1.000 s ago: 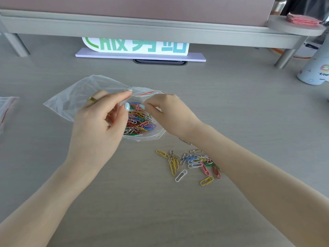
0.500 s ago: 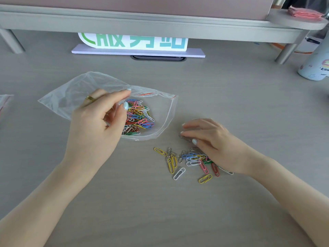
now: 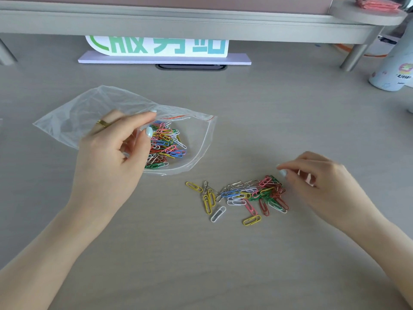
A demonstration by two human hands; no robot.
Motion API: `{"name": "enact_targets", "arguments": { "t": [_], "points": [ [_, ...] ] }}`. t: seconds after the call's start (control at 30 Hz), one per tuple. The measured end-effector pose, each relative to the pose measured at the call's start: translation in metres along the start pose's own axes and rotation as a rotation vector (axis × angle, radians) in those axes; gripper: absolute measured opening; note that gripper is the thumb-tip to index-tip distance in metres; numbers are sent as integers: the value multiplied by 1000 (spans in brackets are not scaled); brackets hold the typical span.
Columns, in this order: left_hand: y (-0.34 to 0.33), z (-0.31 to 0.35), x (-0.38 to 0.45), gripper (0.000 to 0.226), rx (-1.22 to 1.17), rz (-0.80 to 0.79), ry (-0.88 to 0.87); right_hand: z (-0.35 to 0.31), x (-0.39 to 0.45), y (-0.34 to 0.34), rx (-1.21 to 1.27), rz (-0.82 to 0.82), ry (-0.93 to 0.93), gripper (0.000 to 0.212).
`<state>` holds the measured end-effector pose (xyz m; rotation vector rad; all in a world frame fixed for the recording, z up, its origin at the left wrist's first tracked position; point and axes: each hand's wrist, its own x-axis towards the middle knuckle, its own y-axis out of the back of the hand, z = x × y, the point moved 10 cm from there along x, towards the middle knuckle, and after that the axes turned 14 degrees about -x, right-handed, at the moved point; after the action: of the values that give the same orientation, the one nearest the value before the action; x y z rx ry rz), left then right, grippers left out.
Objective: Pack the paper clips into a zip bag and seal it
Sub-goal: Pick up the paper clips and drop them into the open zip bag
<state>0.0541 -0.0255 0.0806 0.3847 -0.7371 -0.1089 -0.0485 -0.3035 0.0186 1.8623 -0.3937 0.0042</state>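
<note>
A clear zip bag [image 3: 73, 115] with a red strip at its mouth lies on the grey desk, mouth facing right. A heap of coloured paper clips [image 3: 166, 145] sits inside it. My left hand [image 3: 111, 157] pinches the bag's upper lip between thumb and fingers, which holds the mouth agape. A loose pile of coloured paper clips [image 3: 243, 196] lies on the desk to the right of the bag. My right hand [image 3: 321, 184] hovers at the pile's right edge with fingers curled and blurred; whether it holds any clips is unclear.
A raised grey shelf [image 3: 201, 23] spans the back, with a white sign with green characters [image 3: 156, 45] under it. A pale bottle [image 3: 393, 66] stands at the far right. Red packets [image 3: 377, 4] lie on the shelf's right end.
My right hand left the bag's mouth, moved down right to the loose pile, then shifted to the pile's right edge. My left hand kept its hold on the bag.
</note>
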Motion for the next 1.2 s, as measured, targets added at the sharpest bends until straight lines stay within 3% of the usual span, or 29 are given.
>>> {"name": "enact_targets", "arguments": {
  "t": [0.23, 0.4, 0.53, 0.6, 1.03, 1.2],
  "points": [
    [-2, 0, 0, 27, 11, -11, -3, -23, -4, -21, 19, -110, 24, 16],
    [-2, 1, 0, 27, 7, -8, -7, -34, -3, -18, 101, -97, 39, 12],
    [-2, 0, 0, 27, 7, -10, 4, -36, -9, -31, 3, -235, 68, 65],
    [-2, 1, -1, 27, 5, -14, 4, -44, -11, -35, -45, -267, 121, 78],
    [-2, 2, -1, 27, 20, -9, -2, -57, -10, -34, 88, -199, 198, 29],
    [-2, 2, 0, 26, 12, -8, -8, -63, -14, -33, -7, -184, 257, 18]
  ]
}}
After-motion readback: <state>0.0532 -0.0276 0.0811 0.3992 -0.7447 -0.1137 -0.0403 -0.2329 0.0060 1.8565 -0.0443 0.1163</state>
